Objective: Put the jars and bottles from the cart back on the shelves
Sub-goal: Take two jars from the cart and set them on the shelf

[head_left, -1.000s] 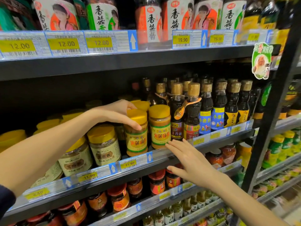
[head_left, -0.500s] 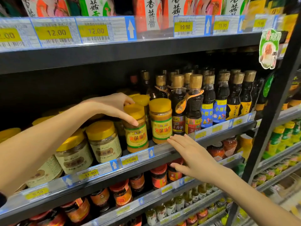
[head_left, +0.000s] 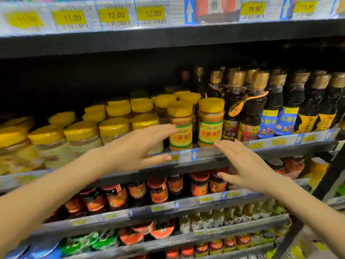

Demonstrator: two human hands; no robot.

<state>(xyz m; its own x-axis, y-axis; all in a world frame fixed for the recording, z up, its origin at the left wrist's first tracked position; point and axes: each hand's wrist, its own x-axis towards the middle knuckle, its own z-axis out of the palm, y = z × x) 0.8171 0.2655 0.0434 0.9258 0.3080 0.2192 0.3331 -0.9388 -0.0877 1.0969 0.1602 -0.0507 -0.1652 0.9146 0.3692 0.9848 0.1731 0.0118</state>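
Observation:
Two yellow-lidded sauce jars stand side by side at the front of the middle shelf [head_left: 205, 156]: the left jar [head_left: 180, 128] and the right jar [head_left: 211, 124]. My left hand [head_left: 134, 148] hovers open in front of the shelf edge, its fingertips just left of the left jar's label, holding nothing. My right hand [head_left: 248, 169] is open too, fingers straight, its tips below the right jar near the shelf's price rail. Dark sesame-oil bottles [head_left: 252, 113] stand right of the jars.
Rows of wider yellow-lidded jars [head_left: 80, 135] fill the shelf's left part. Red-lidded chili jars [head_left: 156, 189] line the shelf below, with smaller jars lower down. Price tags [head_left: 115, 15] run along the upper shelf. A black upright post [head_left: 328, 180] stands at right.
My left hand has come off the left jar's lid and pulled back in front of the shelf. The view has shifted right and down. My right hand stays near the shelf edge.

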